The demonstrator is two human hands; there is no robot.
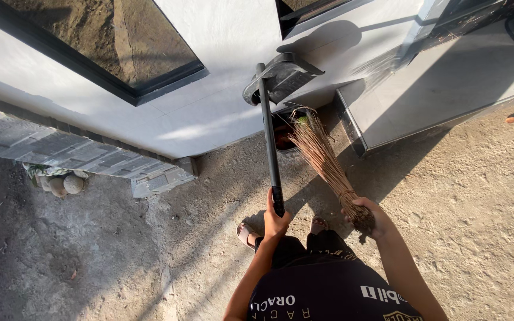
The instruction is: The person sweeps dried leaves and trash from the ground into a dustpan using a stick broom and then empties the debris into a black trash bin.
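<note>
Left hand (276,221) gripping dustpan handle (269,137); pan (281,80) far, against white wall (209,113). Right hand (365,215) closed around broom (322,157), bristles touching pan mouth. Dirt ground (471,196) near.

Both arms reach forward and down, the left hand (275,220) fisted with thumb up, the right hand (365,215) clenched (knuckles outward).
</note>
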